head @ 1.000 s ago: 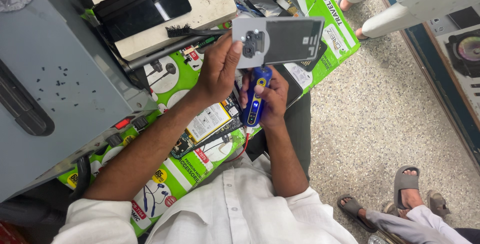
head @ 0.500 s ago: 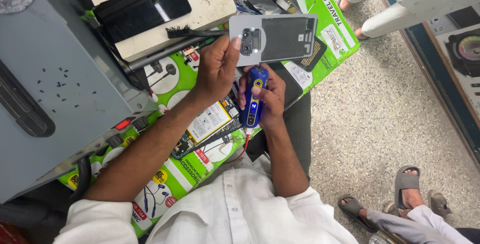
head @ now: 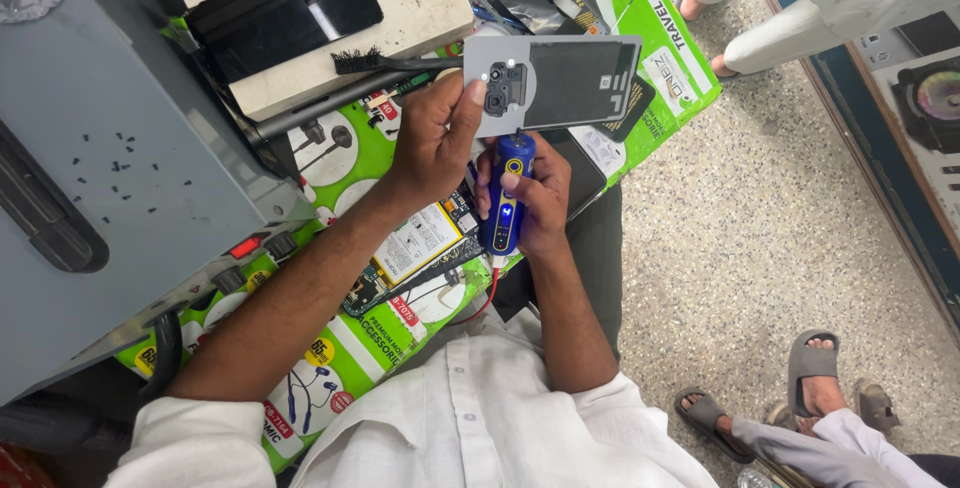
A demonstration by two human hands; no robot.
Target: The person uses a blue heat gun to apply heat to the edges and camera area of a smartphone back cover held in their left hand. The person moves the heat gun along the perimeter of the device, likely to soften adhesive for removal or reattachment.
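Phone back cover is already off, pinched up in the left hand. Right hand, just below it, is wrapped around a blue electric screwdriver, tip at the cover's lower edge. Opened phone lies under both hands, not reassembled.

Speckled terrazzo floor, grey metal cabinet, green printed bench cover, even light

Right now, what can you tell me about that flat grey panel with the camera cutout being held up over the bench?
The flat grey phone back panel is a thin rounded rectangle, seemingly plastic, with a dark rectangular patch across its inner face and a black camera module near one end. It is held roughly level above the green printed mat, pinched at the camera end by the left hand. The blue electric screwdriver in the right hand points at its lower edge.
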